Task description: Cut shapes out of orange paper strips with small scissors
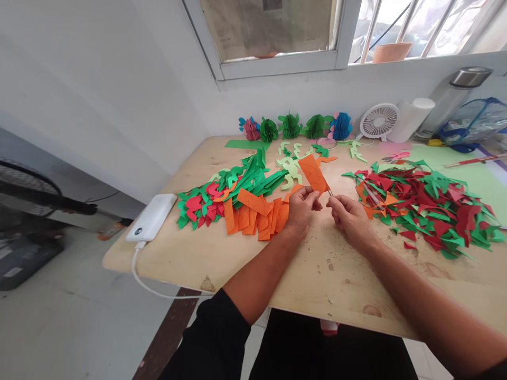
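My left hand (303, 208) pinches the lower end of an orange paper strip (312, 173) that has dark outlines drawn on it. My right hand (348, 217) is closed around small scissors (330, 192); only their thin metal blades show, at the strip's lower right edge, and the handles are hidden. Beside my left hand lie several orange paper pieces (249, 216), partly overlapping. Behind these spreads a heap of green paper strips (257, 179), with red cut shapes (204, 205) at its left. Pale green cut shapes (291, 170) lie beyond my left hand.
Red and green paper scraps (431, 203) cover the right side. Folded paper figures (291, 125) line the wall, with a white fan (379, 122) and a bottle (447, 105) to their right. A white power bank (152, 217) with a cable sits at the table's left edge.
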The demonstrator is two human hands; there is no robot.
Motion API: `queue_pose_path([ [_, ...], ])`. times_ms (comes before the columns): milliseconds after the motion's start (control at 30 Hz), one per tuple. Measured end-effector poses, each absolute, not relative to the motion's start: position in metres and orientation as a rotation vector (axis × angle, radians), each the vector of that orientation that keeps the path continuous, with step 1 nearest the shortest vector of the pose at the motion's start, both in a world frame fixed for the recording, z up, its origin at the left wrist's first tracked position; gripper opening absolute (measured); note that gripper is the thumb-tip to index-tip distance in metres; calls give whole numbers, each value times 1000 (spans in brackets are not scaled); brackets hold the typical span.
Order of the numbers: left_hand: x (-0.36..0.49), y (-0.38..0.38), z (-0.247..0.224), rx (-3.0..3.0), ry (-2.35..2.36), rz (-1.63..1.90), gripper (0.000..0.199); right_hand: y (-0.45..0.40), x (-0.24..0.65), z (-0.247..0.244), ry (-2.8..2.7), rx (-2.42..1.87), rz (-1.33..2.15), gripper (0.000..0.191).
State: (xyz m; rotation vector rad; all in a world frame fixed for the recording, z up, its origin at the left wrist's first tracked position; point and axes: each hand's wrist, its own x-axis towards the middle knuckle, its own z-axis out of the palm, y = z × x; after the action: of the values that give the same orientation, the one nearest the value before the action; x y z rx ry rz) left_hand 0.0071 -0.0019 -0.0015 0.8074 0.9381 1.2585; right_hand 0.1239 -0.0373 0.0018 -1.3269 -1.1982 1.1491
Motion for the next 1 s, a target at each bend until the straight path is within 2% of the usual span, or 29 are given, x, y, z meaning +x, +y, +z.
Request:
queue_pose_path([
  [1000, 8, -2, -1, 842, 930, 1208, 16, -37, 122, 3, -1259, -1352, 1155, 43],
])
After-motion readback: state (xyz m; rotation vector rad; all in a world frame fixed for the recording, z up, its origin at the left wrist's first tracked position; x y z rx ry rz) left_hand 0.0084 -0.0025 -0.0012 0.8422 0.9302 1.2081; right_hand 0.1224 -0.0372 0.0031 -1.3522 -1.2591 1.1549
